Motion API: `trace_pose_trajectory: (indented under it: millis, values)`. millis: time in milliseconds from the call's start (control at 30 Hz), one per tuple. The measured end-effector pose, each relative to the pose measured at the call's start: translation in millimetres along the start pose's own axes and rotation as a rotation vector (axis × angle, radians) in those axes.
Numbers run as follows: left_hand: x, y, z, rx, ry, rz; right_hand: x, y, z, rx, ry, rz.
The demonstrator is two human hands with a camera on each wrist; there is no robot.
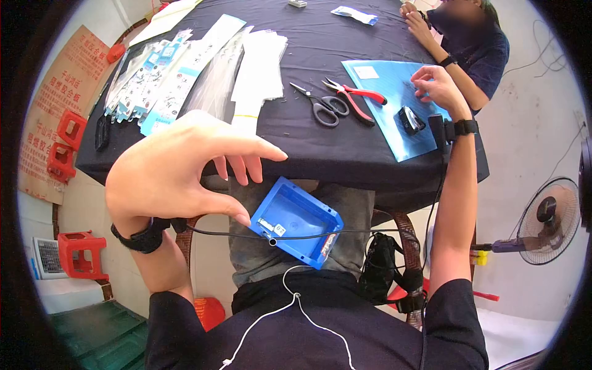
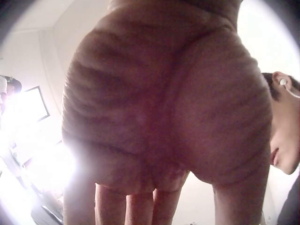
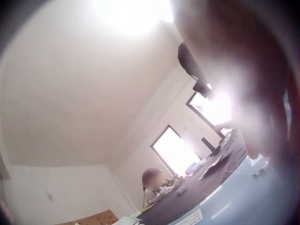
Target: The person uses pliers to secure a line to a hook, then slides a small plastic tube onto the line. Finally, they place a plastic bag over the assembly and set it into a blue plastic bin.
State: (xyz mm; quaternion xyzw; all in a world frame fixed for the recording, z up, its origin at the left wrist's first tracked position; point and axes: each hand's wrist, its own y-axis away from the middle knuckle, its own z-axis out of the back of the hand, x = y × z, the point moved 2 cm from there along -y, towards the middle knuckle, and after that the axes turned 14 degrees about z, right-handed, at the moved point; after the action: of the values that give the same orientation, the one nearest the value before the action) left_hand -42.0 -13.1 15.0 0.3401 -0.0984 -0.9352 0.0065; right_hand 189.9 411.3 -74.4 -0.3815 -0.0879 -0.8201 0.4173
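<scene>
My left hand [image 1: 179,163] is held up over the lap, thumb and fingers spread apart with nothing between them. The left wrist view shows its palm close up, fingers pointing down. Below and to the right of it, a blue plastic bin [image 1: 299,213] rests tilted on the lap, with a small white label inside. My right hand [image 1: 441,89] is over a blue plastic sheet [image 1: 376,98] at the table's right side, its fingers loosely bent and no held thing showing. Just below that hand, a shiny black object [image 1: 410,120] lies on the sheet.
Black-handled scissors [image 1: 324,106] and red-handled pliers [image 1: 354,98] lie left of the sheet. Printed packaging strips [image 1: 166,68] and white cards [image 1: 259,68] cover the table's left side. Another person [image 1: 468,43] sits at the far right corner. A black cable [image 1: 339,232] crosses above the bin.
</scene>
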Motion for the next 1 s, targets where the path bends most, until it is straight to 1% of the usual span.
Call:
trace_pose_trajectory:
  millis: [33,100,233,300,333,400,433,500,633,700,833,900,1000]
  values:
    - [0.2,0.0,0.0,0.0,0.001,-0.001,0.9,-0.6,-0.8,0.0,0.001,-0.001]
    - [0.3,0.0,0.0,0.001,-0.011,0.013,2.2,-0.9,-1.7,-0.014,0.177,-0.067]
    - [0.1,0.4,-0.2,-0.002,-0.019,0.003,-1.0,-9.5,-2.8,0.009,0.233,-0.094]
    - [0.9,0.2,-0.7,0.0,-0.016,0.004,3.4,-11.6,-3.8,0.06,0.3,-0.148]
    - [1.4,0.1,-0.9,0.001,-0.017,0.004,2.6,-10.6,-4.1,0.06,0.3,-0.148]
    - [2.0,0.0,-0.9,-0.006,-0.033,-0.029,-0.2,-8.3,-5.9,0.032,0.065,-0.073]
    - [2.2,0.0,-0.5,-0.007,-0.032,-0.028,-3.3,-7.8,-5.8,0.034,0.065,-0.073]
    - [2.8,0.3,-0.4,-0.008,-0.03,-0.033,-6.9,-7.1,-6.2,-0.04,-0.117,-0.106]
    - [4.7,0.1,-0.7,-0.013,-0.024,-0.027,-0.5,-4.6,-10.5,-0.036,-0.014,-0.08]
    - [4.1,0.4,-0.5,-0.008,-0.037,-0.02,7.8,-4.9,-11.7,0.007,0.059,-0.091]
    - [6.9,1.3,-1.4,-0.025,-0.03,-0.038,15.2,-6.4,-13.3,0.033,0.098,-0.079]
    - [8.5,1.4,-0.6,-0.027,-0.022,-0.039,16.2,-6.8,-14.9,0.051,0.057,-0.049]
    - [6.1,2.5,0.5,-0.022,-0.025,-0.015,22.0,-3.7,-16.3,0.032,0.081,-0.04]
